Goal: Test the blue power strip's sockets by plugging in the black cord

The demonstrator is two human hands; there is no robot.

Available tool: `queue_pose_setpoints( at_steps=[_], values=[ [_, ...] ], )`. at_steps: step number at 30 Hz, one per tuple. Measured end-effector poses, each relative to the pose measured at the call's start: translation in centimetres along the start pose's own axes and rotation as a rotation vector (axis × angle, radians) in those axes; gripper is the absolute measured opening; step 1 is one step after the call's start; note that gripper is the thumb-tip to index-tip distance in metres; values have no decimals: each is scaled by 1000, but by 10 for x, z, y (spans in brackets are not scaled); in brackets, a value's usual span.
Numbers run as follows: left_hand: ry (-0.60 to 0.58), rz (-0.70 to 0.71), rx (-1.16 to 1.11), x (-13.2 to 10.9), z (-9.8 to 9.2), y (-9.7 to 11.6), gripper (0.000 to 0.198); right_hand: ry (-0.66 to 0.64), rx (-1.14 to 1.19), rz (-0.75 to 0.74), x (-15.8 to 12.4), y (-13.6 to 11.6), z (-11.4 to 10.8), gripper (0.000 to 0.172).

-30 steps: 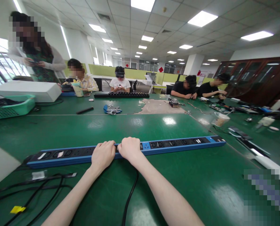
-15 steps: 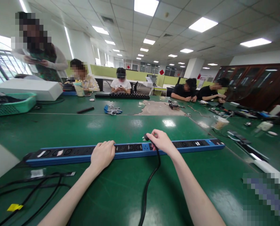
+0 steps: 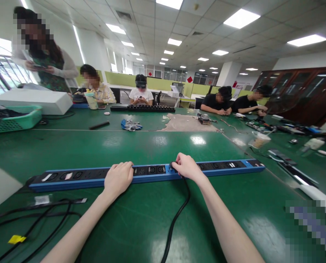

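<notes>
A long blue and black power strip (image 3: 77, 176) lies across the green table in front of me. My left hand (image 3: 118, 178) rests on its middle with the fingers curled over the far edge, holding it. My right hand (image 3: 187, 166) is closed on a black plug (image 3: 172, 166) pressed down onto a socket just right of the middle. The plug's black cable (image 3: 176, 215) runs from my right hand towards me and off the bottom edge.
Black cables (image 3: 31, 215) and a yellow tag (image 3: 16, 239) lie at the near left. A green basket (image 3: 17, 122) and white box (image 3: 31, 100) stand far left. Gloves (image 3: 131, 125), another power strip (image 3: 142, 108) and several seated people are beyond. Tools and a cup (image 3: 258, 140) are at right.
My right hand lifted the plug off the strip beside my left hand, carried it to the right, and has now lowered it onto a socket farther right. My left hand has stayed put.
</notes>
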State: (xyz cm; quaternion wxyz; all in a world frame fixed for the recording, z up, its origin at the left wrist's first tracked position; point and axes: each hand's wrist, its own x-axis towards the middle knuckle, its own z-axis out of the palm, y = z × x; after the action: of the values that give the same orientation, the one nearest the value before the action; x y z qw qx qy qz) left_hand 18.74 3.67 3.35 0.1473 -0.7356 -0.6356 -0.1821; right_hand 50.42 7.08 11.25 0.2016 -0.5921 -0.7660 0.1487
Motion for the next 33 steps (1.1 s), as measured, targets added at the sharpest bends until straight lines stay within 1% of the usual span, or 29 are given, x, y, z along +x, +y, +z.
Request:
queue_pose_setpoints(
  at_steps=[2, 4, 8, 11, 16, 19, 26, 29, 33],
  values=[
    [-1, 1, 0, 0, 0, 0, 29, -64, 21, -17, 2, 3, 3, 16],
    [4, 4, 3, 0, 0, 0, 29, -90, 1, -5, 4, 5, 5, 19],
    [20, 13, 5, -1, -1, 0, 28, -37, -128, 30, 6, 0, 8, 21],
    [26, 17, 2, -1, -1, 0, 27, -12, -234, 48, 1, -12, 13, 21],
    [27, 18, -6, -1, 1, -2, 27, 82, -385, 26, -11, -36, 24, 22],
    [24, 22, -5, -1, 2, -3, 27, 87, -414, 26, -14, -40, 26, 24],
    [9, 24, -5, -1, 1, -2, 28, 39, -460, 9, -12, -34, 20, 29],
    [8, 25, -10, 0, 0, -2, 29, 48, -450, 8, -14, -36, 21, 32],
    [27, 27, -8, 0, 0, -1, 30, 68, -416, 47, -14, -38, 26, 34]
  ],
)
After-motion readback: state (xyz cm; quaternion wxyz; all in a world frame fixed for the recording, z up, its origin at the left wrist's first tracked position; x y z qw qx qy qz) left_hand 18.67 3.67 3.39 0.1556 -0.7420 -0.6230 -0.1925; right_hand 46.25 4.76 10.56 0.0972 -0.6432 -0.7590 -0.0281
